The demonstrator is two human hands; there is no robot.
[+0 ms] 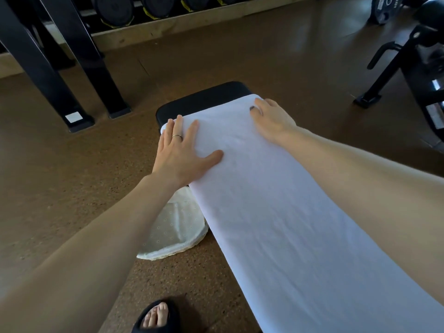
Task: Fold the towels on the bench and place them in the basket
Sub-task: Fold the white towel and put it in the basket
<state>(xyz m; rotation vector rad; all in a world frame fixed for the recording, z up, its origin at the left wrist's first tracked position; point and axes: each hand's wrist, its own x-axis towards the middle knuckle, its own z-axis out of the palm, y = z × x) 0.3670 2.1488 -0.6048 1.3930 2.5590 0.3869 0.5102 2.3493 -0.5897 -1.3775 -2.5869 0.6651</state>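
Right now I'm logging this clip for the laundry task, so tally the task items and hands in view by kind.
White towel spread along the bench: 1
Black bench: 1
Cream basket on the floor beside the bench: 1
Hands flat on the towel, left hand and right hand: 2
Total: 5

both arms out fwd, l hand [180,150] & r hand [270,118] flat, palms down.

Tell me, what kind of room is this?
Most likely a gym. A padded black bench with a white towel spread on it, a row of dumbbells on a rack by the wall, and a weight plate.
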